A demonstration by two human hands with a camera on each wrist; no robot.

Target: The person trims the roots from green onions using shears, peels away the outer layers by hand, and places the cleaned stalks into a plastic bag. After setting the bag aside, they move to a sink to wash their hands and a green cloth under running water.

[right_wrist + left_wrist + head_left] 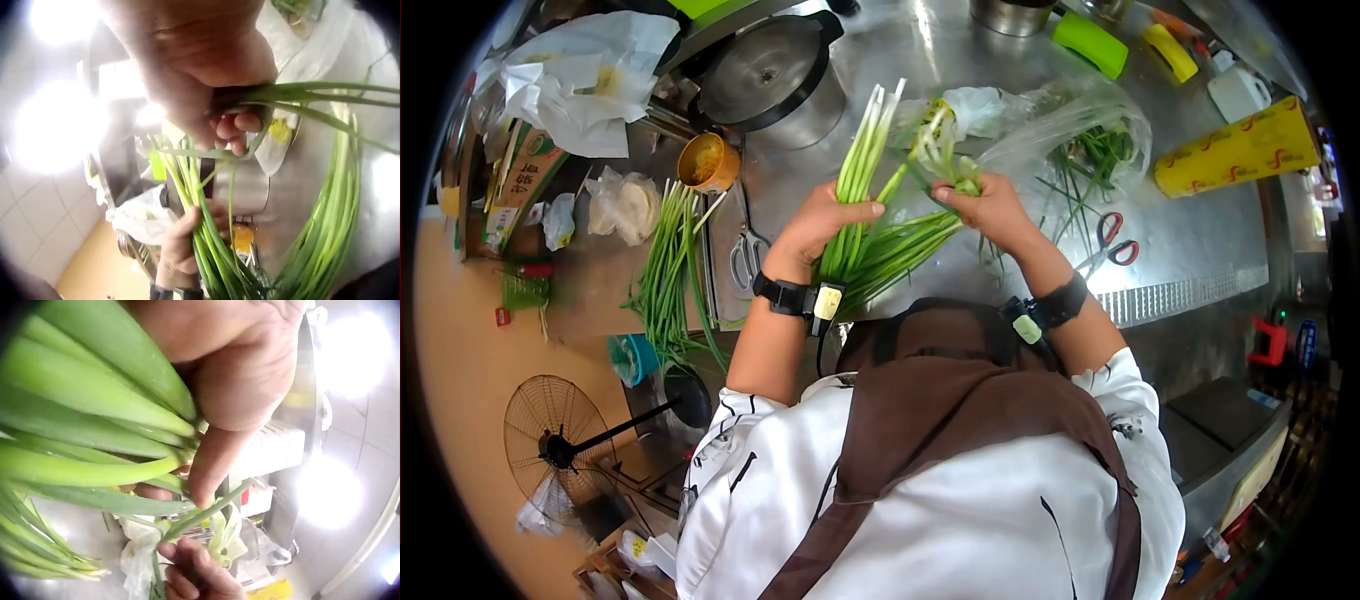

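Observation:
My left hand (812, 222) grips a bunch of scallions (862, 155), white ends pointing away from the body and the thumb across the stalks. To its right, my right hand (997, 212) holds some loose scallion leaves (306, 94) in curled fingers. One thin green leaf (209, 511) stretches between the two hands in the left wrist view. Another bunch of scallions (328, 212) lies on the steel table beneath the hands. A third pile of scallions (668, 250) lies to the left, its green tops hanging past the table edge.
Grey-handled scissors (746, 255) lie left of the hands, red-and-black scissors (1116, 240) to the right. A lidded pot (770, 80) and an orange tin (708, 162) stand at back left. A plastic bag (1135, 120) with greens and a yellow roll (1238, 148) are at right.

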